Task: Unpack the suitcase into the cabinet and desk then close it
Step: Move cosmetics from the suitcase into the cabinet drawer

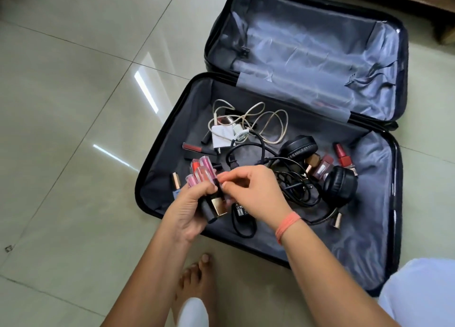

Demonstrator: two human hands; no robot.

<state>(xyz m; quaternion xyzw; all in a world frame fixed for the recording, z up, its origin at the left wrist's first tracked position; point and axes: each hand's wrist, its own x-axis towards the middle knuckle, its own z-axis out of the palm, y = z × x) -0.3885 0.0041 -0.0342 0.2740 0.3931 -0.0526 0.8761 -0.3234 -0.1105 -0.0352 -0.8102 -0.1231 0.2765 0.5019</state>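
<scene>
Left hand (187, 211) gripping a bunch of lip tubes (200, 171), pink and red ends fanned upward and black and gold caps sticking out below the palm. Right hand (256, 191) is closed in a pinch, thumb and forefinger on a black tube (217, 184) at the right edge of that bunch. Both hands sit centre frame, above the near-left part of the suitcase (172, 119). The case lies flat and fully open on the tiled floor (73, 105), filling the right half of the frame. Its far half (307, 55), upper right, shows creased grey lining. The near half holds the loose gear. White charger (221, 137) and looped cream cable (268, 122) are toward the top of it, with a red gloss tube (194, 148) just left of the charger. Black headphones (339, 186) are to the right, tangled in black cable (295, 188). A red lipstick (342, 154) sits above the headphones, and a black adapter (240, 211) is under the right wrist. 1 gold-capped tube (176, 179) lies at the left wall beside the left hand. Orange band (286, 224) on the right wrist. Bare foot (197, 277) on the floor at bottom centre, just outside the case.
</scene>
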